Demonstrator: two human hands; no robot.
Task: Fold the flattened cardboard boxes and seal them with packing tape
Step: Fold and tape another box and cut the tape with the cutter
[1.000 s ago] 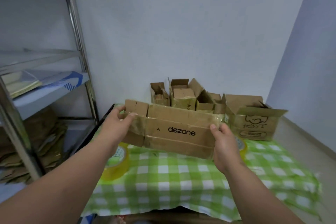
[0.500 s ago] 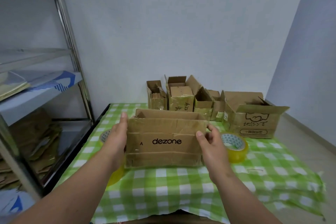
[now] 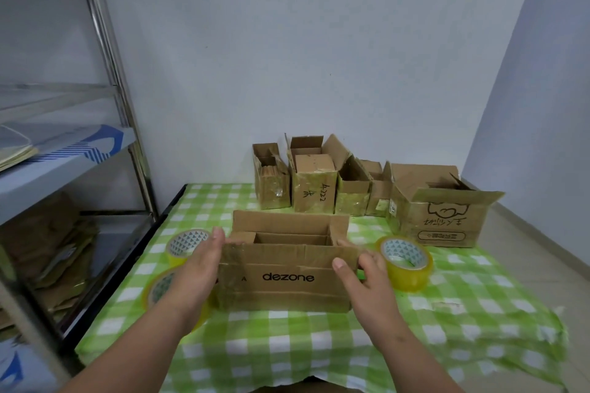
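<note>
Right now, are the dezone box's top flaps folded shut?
No, the dezone box stands open-topped on the table, its inside visible between both hands.

A: The dezone box (image 3: 284, 277) is down! A second ago it hung flat in the air; now it stands on the green checked cloth (image 3: 447, 306), mouth open.

B: And the left hand (image 3: 194, 271), earlier gripping an upper corner, lies flat against its nine o'clock end, while the right hand (image 3: 367, 277) has slid to three o'clock, thumb on front.
</note>
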